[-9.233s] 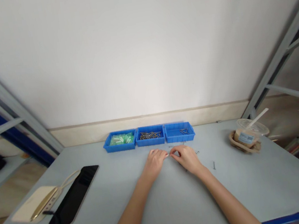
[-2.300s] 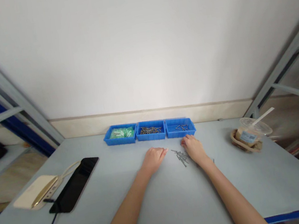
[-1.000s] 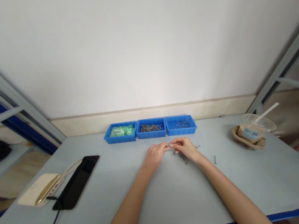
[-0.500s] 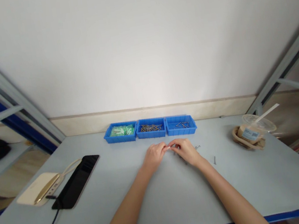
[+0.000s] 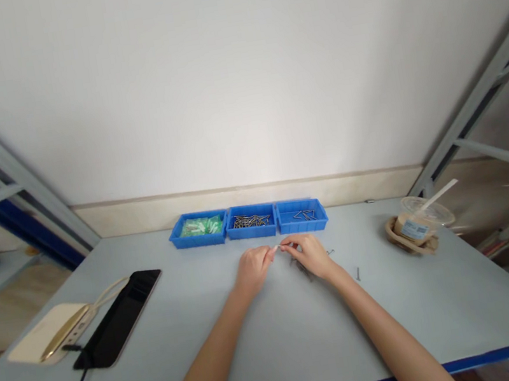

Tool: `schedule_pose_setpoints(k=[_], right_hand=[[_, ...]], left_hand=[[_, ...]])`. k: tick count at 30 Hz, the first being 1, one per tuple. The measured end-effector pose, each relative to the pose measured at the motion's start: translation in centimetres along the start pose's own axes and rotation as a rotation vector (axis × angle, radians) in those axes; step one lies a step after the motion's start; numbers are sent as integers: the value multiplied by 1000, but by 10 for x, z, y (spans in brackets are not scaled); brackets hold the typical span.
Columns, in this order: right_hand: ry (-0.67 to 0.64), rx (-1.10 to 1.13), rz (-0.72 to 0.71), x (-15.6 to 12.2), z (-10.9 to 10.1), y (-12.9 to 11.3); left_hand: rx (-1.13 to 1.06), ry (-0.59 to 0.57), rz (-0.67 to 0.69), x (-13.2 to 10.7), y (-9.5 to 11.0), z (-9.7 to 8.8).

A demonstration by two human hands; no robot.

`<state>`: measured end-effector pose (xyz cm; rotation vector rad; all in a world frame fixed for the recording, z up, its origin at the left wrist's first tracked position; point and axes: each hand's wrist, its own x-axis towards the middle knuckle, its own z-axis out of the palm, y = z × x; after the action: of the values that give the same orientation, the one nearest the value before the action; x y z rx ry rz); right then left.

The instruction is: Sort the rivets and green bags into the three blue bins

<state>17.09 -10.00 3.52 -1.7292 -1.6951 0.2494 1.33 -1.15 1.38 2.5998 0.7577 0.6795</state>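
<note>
My left hand [image 5: 250, 271] is closed, thumb and forefinger pinching a small white plastic wall plug [image 5: 276, 248]. Opposite it, my right hand [image 5: 310, 255] is closed too, its fingertips meeting the plug's right end; whatever they hold there is too small to make out. Both hands are just above the table, in front of three blue bins. Under and beside my right hand lie several loose screws [image 5: 304, 270], partly hidden by it. One more screw [image 5: 358, 274] lies apart to the right.
The left bin [image 5: 199, 240] holds a green-and-white bag of plugs, the middle bin [image 5: 252, 232] many screws, the right bin [image 5: 304, 226] several screws. A black tablet [image 5: 118, 319] and a cream hub [image 5: 48, 334] with cables lie left. A drink cup [image 5: 415, 224] stands right in a cardboard holder.
The camera view has shifted slightly, moving everything a little left in the picture. My hands stay together at the white plug, which shows a bit more clearly between the fingertips.
</note>
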Motion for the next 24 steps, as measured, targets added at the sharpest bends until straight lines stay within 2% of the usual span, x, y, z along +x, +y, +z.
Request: schedule_pose_setpoints(k=[5,9,11,14,16,20,24], right_hand=[[152,-336,119,33,-27,12],[178,-529,156,34,-37,13],[63,-504,103,22,-35,9],[-207,-419,-2,2,-25,4],[-303,-374,-1,-5,-19,2],[-312,-324,71,-6,-8,1],[-164,-260,75,-5,3,2]], left_hand=[[-80,64,-87,2,-3,-3],[-92,64,-99,2,-2,-5],[-91,64,-93,2,-1,-6],[-83,56,-77,2,0,-7],[-70,33,-61,1,0,-6],[-5,-37,-36,0,-2,-2],[39,-22,19,0,-5,3]])
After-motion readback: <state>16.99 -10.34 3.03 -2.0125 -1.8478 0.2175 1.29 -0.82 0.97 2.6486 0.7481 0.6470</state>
